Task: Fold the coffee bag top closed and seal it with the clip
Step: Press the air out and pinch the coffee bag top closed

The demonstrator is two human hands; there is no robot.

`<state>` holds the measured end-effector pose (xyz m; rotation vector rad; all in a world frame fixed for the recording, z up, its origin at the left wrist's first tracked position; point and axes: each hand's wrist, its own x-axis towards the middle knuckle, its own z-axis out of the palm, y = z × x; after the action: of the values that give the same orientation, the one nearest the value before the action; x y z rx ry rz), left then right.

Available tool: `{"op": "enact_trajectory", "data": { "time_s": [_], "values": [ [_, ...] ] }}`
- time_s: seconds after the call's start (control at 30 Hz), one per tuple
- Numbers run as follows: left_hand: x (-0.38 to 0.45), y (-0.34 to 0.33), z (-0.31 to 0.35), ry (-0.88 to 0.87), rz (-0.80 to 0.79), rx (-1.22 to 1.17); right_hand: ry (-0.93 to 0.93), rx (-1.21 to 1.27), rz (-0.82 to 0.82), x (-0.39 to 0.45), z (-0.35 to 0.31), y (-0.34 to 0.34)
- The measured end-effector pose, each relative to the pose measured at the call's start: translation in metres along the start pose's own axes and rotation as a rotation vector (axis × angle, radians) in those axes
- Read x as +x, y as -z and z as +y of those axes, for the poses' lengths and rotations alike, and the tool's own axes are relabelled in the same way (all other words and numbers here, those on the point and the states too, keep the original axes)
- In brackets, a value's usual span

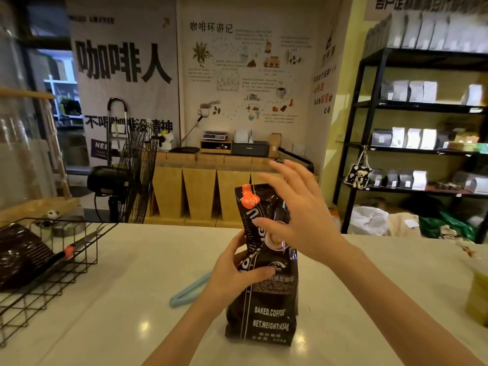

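Note:
A tall black coffee bag (266,310) with an orange top corner stands upright on the white counter (132,299). My left hand (235,268) grips its left side at mid-height, thumb across the front. My right hand (298,212) hovers beside the bag's upper part with fingers spread, holding nothing. The bag's top stands up unfolded. A light blue clip (188,291) lies flat on the counter just left of the bag, partly hidden behind my left hand.
A black wire basket (52,262) at the left holds a dark coffee bag and an orange-handled knife. A yellow-green object (478,294) sits at the counter's right edge. A fan, cardboard boxes and shelves stand beyond the counter.

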<state>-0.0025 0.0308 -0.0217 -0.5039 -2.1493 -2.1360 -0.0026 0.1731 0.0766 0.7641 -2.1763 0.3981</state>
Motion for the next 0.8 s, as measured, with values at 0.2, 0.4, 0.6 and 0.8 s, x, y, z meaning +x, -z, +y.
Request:
{"op": "enact_trajectory", "data": {
  "time_s": [0.2, 0.4, 0.6, 0.8],
  "values": [
    [0.003, 0.000, -0.002, 0.030, -0.005, 0.011, 0.172, -0.202, -0.504, 0.051, -0.014, -0.006],
    [0.005, -0.002, 0.003, 0.042, -0.003, -0.103, 0.004, -0.021, -0.652, 0.073, -0.011, -0.004],
    [0.003, -0.009, 0.004, 0.057, -0.016, -0.156, -0.038, 0.147, -0.602, 0.073, 0.000, 0.004],
    [0.001, -0.017, -0.003, -0.038, 0.032, -0.125, -0.123, 0.245, -0.484, 0.064, 0.009, 0.010]
  ]
}}
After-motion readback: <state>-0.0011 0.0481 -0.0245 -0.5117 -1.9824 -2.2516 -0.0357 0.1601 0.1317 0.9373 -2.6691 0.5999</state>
